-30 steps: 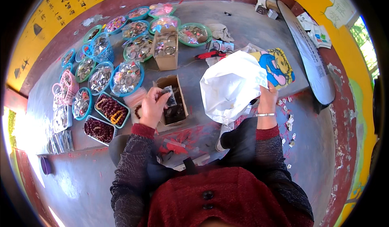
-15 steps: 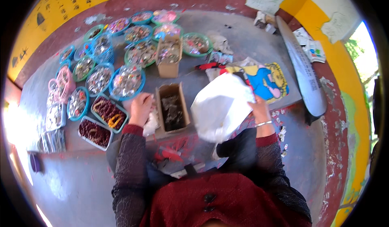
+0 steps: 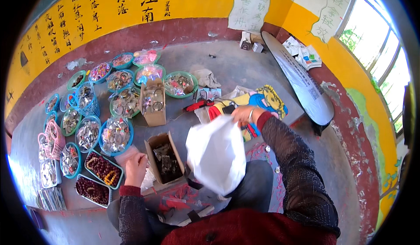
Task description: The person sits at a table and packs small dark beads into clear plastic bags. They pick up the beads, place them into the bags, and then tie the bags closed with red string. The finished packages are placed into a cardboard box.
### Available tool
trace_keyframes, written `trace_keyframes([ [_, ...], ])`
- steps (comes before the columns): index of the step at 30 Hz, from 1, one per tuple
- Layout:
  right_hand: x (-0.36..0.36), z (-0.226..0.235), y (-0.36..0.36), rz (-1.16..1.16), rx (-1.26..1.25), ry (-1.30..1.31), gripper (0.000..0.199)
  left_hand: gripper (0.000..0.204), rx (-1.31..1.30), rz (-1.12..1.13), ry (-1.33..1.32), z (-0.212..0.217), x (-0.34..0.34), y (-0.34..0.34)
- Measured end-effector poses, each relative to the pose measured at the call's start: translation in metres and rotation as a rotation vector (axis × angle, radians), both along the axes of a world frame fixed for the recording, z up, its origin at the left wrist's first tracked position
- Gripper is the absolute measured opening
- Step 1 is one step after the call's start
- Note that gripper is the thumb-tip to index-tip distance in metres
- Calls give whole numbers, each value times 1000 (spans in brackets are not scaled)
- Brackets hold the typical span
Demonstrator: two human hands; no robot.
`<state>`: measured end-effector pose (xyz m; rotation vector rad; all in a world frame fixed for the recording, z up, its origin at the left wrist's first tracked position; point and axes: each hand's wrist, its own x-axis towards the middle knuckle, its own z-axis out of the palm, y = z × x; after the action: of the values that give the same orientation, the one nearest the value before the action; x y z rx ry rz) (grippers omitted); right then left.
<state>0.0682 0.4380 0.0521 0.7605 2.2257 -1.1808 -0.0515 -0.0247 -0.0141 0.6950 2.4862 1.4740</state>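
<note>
My right hand (image 3: 243,113) grips the top of a white plastic bag (image 3: 216,153) and holds it up above my lap. My left hand (image 3: 135,168) rests low beside an open cardboard box (image 3: 164,158) of dark small items, its fingers curled over a clear packet (image 3: 148,180) on the floor. Whether it grips the packet I cannot tell. The box stands between my two hands, just left of the hanging bag.
Several round blue and green bowls (image 3: 114,135) of trinkets spread across the floor at left, with trays of red beads (image 3: 101,168) and a taller cardboard box (image 3: 153,103). A colourful cartoon bag (image 3: 262,103) lies behind the white bag. A long white board (image 3: 302,81) leans at right.
My right hand has lifted the white bag higher and drawn it toward me. My left hand has come out of the box and dropped beside its left wall. The view has tilted up.
</note>
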Motion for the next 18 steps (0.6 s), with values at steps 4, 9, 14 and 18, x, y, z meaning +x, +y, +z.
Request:
trace_keyframes([
  [4,-36,31,132,-169,818,308,26,15,-81,-16,2,5,1,3],
  [9,-24,84,189,-492,1480,67,37,17,-87,-38,222,-16,-3,12],
  [14,-18,39,149,-1199,-12,1076,32,18,-151,-24,277,13,9,26],
  [18,15,-16,-5,-397,-226,738,23,16,248,72,496,84,46,15],
])
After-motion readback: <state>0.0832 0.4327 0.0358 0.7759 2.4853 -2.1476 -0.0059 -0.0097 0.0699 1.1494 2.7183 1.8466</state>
